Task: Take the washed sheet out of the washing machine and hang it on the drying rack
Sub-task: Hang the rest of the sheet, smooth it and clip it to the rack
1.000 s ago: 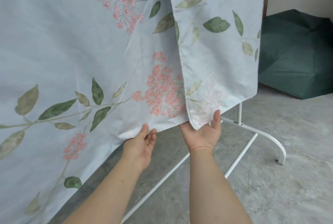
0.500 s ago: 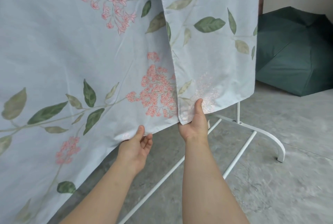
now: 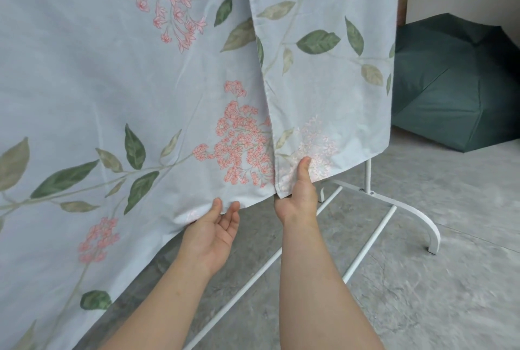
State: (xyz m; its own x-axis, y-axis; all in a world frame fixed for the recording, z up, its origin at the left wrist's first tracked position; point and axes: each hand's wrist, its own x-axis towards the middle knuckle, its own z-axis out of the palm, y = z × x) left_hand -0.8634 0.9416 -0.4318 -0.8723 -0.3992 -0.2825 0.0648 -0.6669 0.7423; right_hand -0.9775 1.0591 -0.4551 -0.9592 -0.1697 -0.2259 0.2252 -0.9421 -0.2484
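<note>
Looking at pale blue floral sheet (image 3: 140,82) already hanging on white drying rack (image 3: 405,203), draping in two overlapping panels: wide one filling left and centre, narrower one in front on the right, both hems ending above the grey floor (image 3: 450,279)

Pinching bottom corner of the narrower panel with right hand (image 3: 298,203): thumb lying flat on the front face and pointing up, other fingers going behind the cloth, out of sight

Reaching to the wide panel's lower hem with left hand (image 3: 213,226): palm turned up, visible fingers nearly straight and loose, tips touching the hem edge, no grip showing; cloth bulging slightly just left of those fingers and covering that side of the hand

Keeping both hands near each other but apart, one each side of the panel overlap, at roughly the same height

Seeing only the rack's lower part: one upright post, curved foot, two thin rails running diagonally along the floor under the forearms

Noting dark green open umbrella (image 3: 464,82) lying on the floor, right of the rack and behind it
</note>
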